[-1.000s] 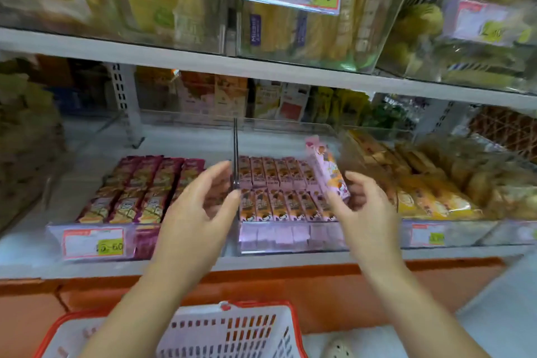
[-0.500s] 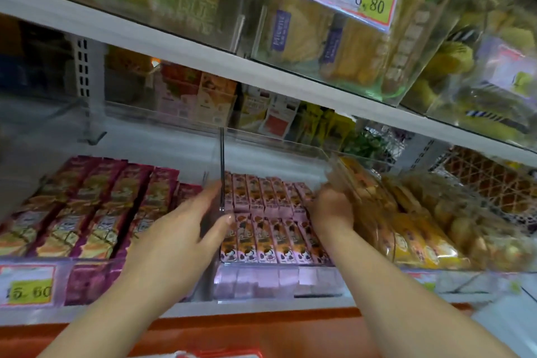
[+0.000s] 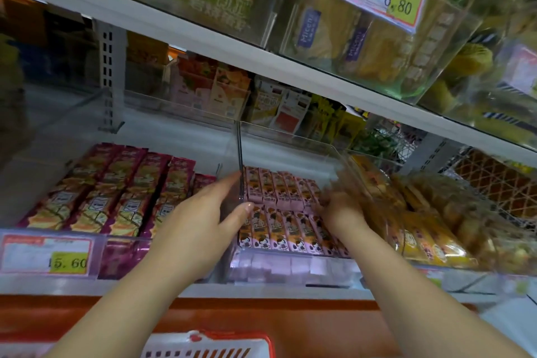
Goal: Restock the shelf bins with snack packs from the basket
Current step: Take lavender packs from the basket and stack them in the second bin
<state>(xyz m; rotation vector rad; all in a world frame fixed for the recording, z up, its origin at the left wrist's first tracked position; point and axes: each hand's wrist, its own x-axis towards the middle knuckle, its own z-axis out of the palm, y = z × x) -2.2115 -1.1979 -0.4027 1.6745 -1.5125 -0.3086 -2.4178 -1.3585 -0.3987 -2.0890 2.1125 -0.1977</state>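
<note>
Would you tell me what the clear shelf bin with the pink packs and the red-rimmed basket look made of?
Clear shelf bin: likely rigid acrylic, glossy; the pink snack packs show through its walls. Red-rimmed white basket: probably moulded plastic, with slotted sides.

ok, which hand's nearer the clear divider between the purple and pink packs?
Left. The left hand is right at the clear divider. The right hand, blurred, is across the pink packs, at that bin's far side.
</note>
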